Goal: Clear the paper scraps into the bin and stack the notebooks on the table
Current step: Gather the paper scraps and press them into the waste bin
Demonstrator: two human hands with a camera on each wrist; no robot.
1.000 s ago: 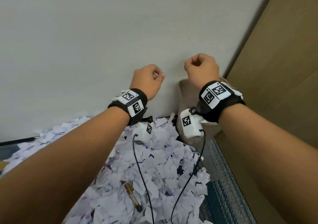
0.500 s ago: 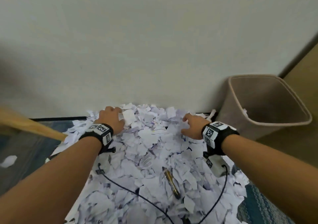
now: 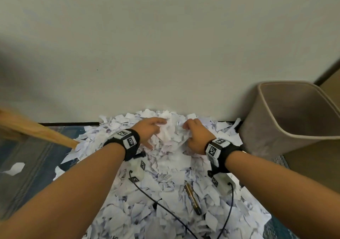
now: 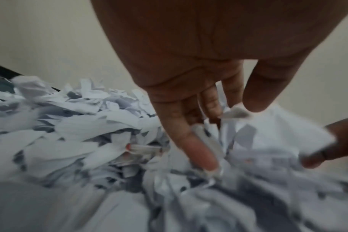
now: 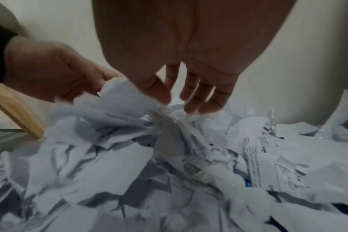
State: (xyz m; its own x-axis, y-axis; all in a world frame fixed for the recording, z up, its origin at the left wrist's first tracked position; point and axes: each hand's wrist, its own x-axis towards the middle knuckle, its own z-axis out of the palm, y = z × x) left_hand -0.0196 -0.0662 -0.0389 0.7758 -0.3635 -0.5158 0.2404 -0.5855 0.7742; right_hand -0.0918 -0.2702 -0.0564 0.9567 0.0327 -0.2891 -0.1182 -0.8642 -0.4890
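Observation:
A big heap of white paper scraps [image 3: 165,174] lies on the floor against the wall. My left hand [image 3: 147,130] and right hand [image 3: 195,134] are both down in the far part of the heap, close together, with a bunch of scraps squeezed between them. In the left wrist view my left hand [image 4: 189,125] has its fingers straight and dug into the paper. The right wrist view shows my right hand [image 5: 189,94] with fingers loosely extended, the tips and thumb touching scraps. A beige bin [image 3: 261,137] stands to the right of the heap. No notebooks are in view.
A brass pen-like object [image 3: 192,198] lies in the heap near me. A slanted wooden leg [image 3: 36,130] comes down at the left edge of the scraps. One loose scrap [image 3: 15,168] lies on the blue carpet at far left. Brown wooden panelling [image 3: 312,161] is right of the bin.
One second ago both hands were raised as fists by the bin. They came down onto the heap apart and have now drawn together, bunching scraps between them.

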